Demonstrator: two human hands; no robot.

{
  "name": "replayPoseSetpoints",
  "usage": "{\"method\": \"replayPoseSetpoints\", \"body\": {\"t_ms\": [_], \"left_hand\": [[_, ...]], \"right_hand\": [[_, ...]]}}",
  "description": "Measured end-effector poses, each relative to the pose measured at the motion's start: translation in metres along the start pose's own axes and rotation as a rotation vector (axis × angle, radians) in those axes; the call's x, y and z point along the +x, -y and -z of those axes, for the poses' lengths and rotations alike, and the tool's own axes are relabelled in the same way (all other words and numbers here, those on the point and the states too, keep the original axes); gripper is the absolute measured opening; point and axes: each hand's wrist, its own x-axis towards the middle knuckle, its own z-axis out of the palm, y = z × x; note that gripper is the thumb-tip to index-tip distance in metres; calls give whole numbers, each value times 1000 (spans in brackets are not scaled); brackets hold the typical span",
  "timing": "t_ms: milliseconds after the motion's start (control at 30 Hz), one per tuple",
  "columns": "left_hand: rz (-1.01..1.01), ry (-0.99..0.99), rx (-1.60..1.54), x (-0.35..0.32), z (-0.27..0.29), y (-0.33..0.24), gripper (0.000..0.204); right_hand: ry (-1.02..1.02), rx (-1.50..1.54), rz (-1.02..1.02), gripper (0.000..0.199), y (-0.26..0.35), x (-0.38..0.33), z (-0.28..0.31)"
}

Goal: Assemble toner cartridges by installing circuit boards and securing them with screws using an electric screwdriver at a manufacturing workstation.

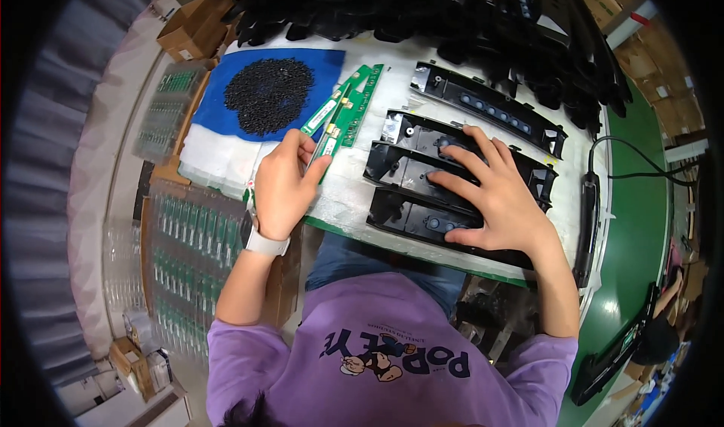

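Note:
My left hand (283,185) pinches the near end of a narrow green circuit board (329,134), one of a few green boards (354,102) lying fanned on the white bench (343,193). My right hand (494,193) lies flat with fingers spread on a row of long black plastic housings (422,172) set side by side in front of me. A further black housing (483,104) lies just beyond them, untouched.
A pile of small black parts (268,93) sits on a blue sheet (324,61) at the back left. Heaped black plastic pieces (483,19) fill the far side. Trays of green boards (192,238) stand to my left. A black tool with cable (588,216) lies at the right edge.

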Motion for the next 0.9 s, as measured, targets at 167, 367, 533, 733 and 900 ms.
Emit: {"method": "replayPoseSetpoints", "body": {"t_ms": [167, 367, 533, 733, 900], "left_hand": [[33, -1, -65, 2, 2, 2, 26], [109, 107, -80, 4, 7, 10, 21], [109, 40, -105, -2, 15, 0, 18], [305, 101, -665, -14, 18, -4, 11], [179, 110, -950, -15, -11, -46, 11]], "right_hand": [[-9, 77, -53, 80, -13, 1, 11], [-382, -90, -363, 57, -50, 7, 14], [-330, -47, -398, 47, -59, 4, -5], [-379, -43, -420, 36, -31, 9, -2], [-582, 452, -77, 14, 18, 33, 14]]}}
